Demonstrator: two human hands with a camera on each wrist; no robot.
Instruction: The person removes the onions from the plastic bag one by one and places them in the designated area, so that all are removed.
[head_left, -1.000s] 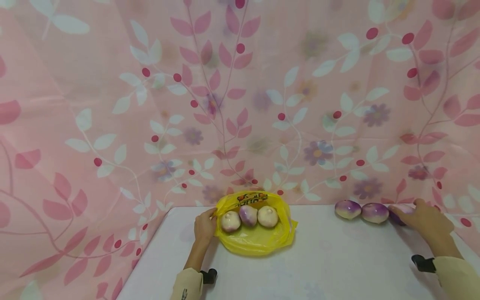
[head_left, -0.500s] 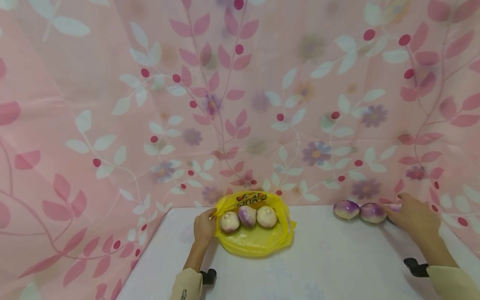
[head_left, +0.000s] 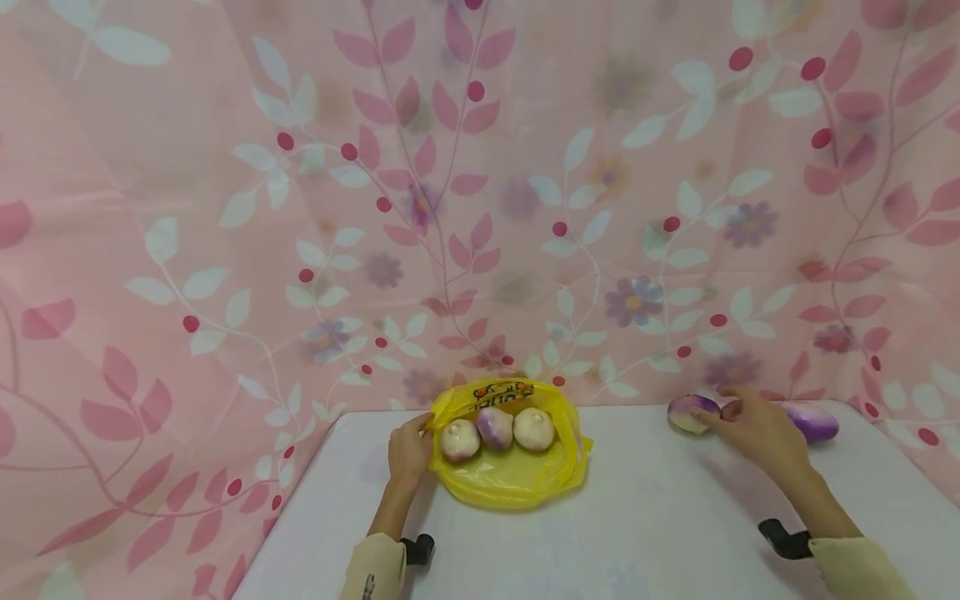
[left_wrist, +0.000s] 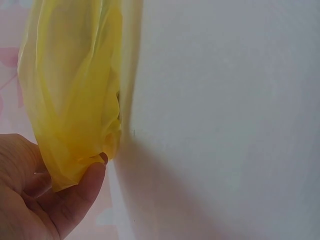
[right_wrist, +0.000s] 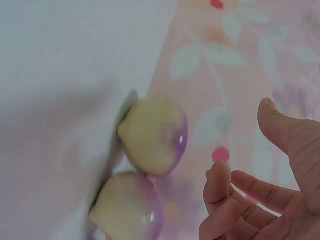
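In the head view, my left hand (head_left: 409,452) grips the left rim of a yellow plastic bag (head_left: 502,492). Thumb and fingers pinch its edge in the left wrist view. Three purple-and-white turnips sit in the bag's mouth, including a middle turnip (head_left: 495,428). At the right, my right hand (head_left: 765,433) hovers by a row of purple-and-white turnips, near the leftmost turnip (head_left: 688,414). The right wrist view shows thumb and fingers spread apart with nothing between them, beside two turnips, one upper turnip (right_wrist: 155,135) and one lower turnip (right_wrist: 130,210). A purple vegetable (head_left: 816,422) shows behind the hand.
A white-covered table (head_left: 622,525) carries everything. Behind it hangs a pink floral curtain (head_left: 525,208), close to the table's back edge. Black wrist mounts (head_left: 783,539) stick out from both wrists.
My right hand has moved left along the row, from the rightmost vegetable towards the leftmost turnip, uncovering the purple one. The left hand and bag have stayed put.
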